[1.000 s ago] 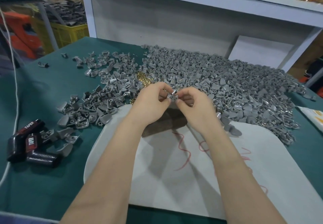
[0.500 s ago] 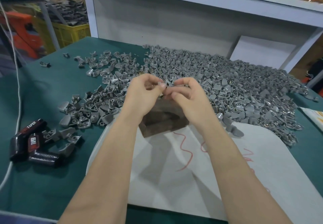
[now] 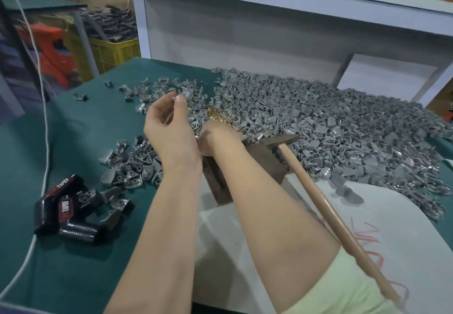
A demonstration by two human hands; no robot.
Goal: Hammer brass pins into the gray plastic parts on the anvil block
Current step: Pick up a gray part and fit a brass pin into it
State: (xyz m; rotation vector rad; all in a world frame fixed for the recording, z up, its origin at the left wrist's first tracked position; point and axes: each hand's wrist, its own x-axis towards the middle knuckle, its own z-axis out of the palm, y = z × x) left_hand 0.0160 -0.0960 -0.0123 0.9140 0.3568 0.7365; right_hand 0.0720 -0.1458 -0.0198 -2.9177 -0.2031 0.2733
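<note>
**Part (image 3: 184,92) pinched in left hand (image 3: 169,127), right hand (image 3: 215,139) at the pins (image 3: 218,115)**

Nearest the camera a pale sleeve (image 3: 343,291) covers the right upper arm. Both forearms reach out over a white board (image 3: 245,252) that lies on the green table (image 3: 73,277). Right of the right forearm lies the hammer (image 3: 326,203). Its wooden handle runs slantwise over the board toward the camera and its head rests on top of the brown block (image 3: 266,160). The block stands at the far edge of the board, partly hidden by the right forearm.

Off to the left, black packs (image 3: 61,212) sit on the table with a few gray pieces among them, and a white cord (image 3: 45,142) runs past them.

The left hand is raised left of the block, palm turned inward. Thumb and forefinger close narrowly on one gray part, which sticks out above the fingertips (small and somewhat blurred). The part is held up off the block, over the scattered pieces beyond it.

The right hand is just beside the left wrist, bent down and away at the block's far left corner. Its fingers are hidden behind the back of the hand, so I cannot tell its grip. The heap of brass pins lies right beyond it.

A small heap (image 3: 132,166) of gray pieces lies left of the hands. The big pile (image 3: 331,122) spreads across the far right of the table up to a white shelf (image 3: 269,27). A yellow crate (image 3: 110,52) stands behind the table at left.
</note>
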